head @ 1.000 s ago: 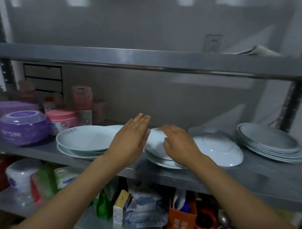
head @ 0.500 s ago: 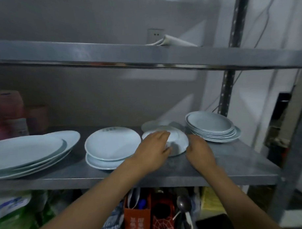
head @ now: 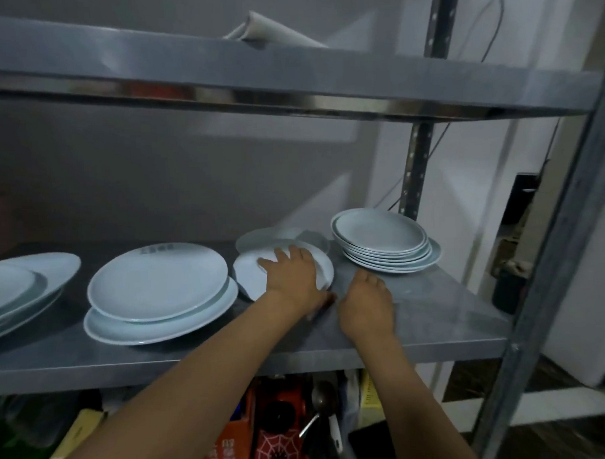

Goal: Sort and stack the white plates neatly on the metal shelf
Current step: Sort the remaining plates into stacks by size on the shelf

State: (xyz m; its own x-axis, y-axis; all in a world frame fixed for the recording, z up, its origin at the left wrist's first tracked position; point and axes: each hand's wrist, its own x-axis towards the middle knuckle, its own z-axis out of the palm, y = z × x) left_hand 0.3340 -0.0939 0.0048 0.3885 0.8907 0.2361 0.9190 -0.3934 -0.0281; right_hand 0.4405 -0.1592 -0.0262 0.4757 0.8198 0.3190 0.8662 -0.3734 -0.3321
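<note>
Left hand [head: 292, 276] lies flat on small plate [head: 253, 277], right hand [head: 365, 301] beside.

A plain grey wall [head: 155, 172] stands behind the rack in dim light; at right, a white wall [head: 572, 323] meets a dark wood-patterned floor [head: 558, 436].

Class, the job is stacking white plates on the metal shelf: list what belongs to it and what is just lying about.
Belongs:
small white plate under the left hand
left hand
right hand
tall stack of white plates
two large round white plates
grey metal shelf

Lying about:
folded grey paper on the upper shelf
red spiderweb-print box below
</note>
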